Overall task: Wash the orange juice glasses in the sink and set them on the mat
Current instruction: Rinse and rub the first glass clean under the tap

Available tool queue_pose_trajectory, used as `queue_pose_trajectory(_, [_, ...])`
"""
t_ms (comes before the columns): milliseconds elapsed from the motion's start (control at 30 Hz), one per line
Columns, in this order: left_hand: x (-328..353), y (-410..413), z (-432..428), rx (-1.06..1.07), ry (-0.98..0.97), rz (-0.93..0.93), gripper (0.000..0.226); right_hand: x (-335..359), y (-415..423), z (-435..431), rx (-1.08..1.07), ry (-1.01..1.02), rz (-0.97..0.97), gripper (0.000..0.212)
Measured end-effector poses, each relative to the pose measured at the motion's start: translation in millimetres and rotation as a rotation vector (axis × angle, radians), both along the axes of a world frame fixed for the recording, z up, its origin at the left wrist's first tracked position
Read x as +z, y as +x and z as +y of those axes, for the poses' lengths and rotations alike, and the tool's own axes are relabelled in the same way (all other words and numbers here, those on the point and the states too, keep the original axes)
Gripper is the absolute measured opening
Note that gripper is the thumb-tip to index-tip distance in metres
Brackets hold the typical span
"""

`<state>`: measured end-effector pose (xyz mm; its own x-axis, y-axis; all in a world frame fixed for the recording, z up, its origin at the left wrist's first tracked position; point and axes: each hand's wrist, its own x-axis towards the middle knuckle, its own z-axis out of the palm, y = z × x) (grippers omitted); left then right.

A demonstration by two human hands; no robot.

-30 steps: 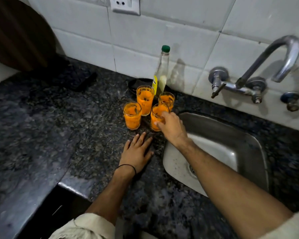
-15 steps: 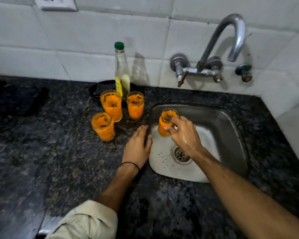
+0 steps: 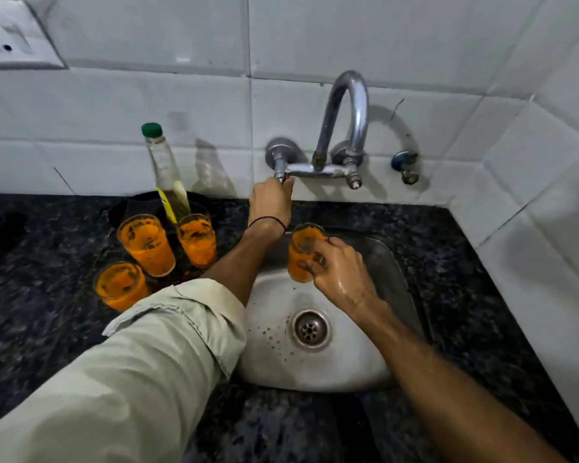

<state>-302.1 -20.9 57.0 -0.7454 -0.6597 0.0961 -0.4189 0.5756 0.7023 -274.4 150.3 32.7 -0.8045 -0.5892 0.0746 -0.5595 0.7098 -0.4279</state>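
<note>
My right hand (image 3: 340, 275) grips an orange-smeared glass (image 3: 301, 252) and holds it upright over the steel sink (image 3: 348, 359), below the curved tap spout (image 3: 348, 108). My left hand (image 3: 270, 203) reaches up to the left tap handle (image 3: 281, 175) and its fingers curl round it. Three more orange-coated glasses stand on the dark counter left of the sink: one at the back (image 3: 196, 240), one in the middle (image 3: 146, 243), one nearest me (image 3: 121, 285). No water runs from the spout.
A clear bottle with a green cap (image 3: 166, 172) stands behind the glasses, in front of a dark round dish (image 3: 127, 208). White tiled walls close the back and right. A drain (image 3: 311, 328) sits in the sink's middle. A wall socket (image 3: 10, 38) is top left.
My left hand left the counter beside the sink and rose to the tap handle. My right hand carried the glass from the counter over the sink and further under the spout.
</note>
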Motion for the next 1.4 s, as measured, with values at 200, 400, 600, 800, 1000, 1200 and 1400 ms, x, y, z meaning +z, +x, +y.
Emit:
queue_pose_trajectory(200, [-9.0,-4.8,4.0,0.086,0.129,0.071,0.057,-5.0,-16.5,14.8,0.066,-0.061,-0.025,0.026])
queue_pose_trajectory(400, [-40.5,45.3,38.9,-0.347,0.708,0.113,0.071,1.5,-42.9,30.6,0.146,-0.273,-0.21,0.017])
queue_pose_trajectory(600, [-66.6,64.0,63.6,-0.55,0.969,0.048,0.077,6.5,-58.7,47.4,0.289,-0.361,-0.491,0.025])
queue_pose_trajectory(800, [-54.0,50.7,82.5,-0.402,0.711,0.128,0.054,13.7,-56.5,42.8,0.232,-0.3,-0.36,0.02])
queue_pose_trajectory(1000, [-47.9,40.8,124.0,-0.01,-0.084,-0.137,0.052,29.0,-54.0,1.2,-0.041,-0.112,-0.278,0.034])
queue_pose_trajectory(1200, [-49.1,35.1,87.0,-0.288,0.737,-0.034,0.05,36.1,-63.7,18.7,0.153,-0.226,-0.53,0.034])
queue_pose_trajectory(1400, [-42.7,36.8,85.0,-0.381,0.886,-0.026,0.033,31.4,-63.1,23.7,0.117,-0.234,-0.551,0.034])
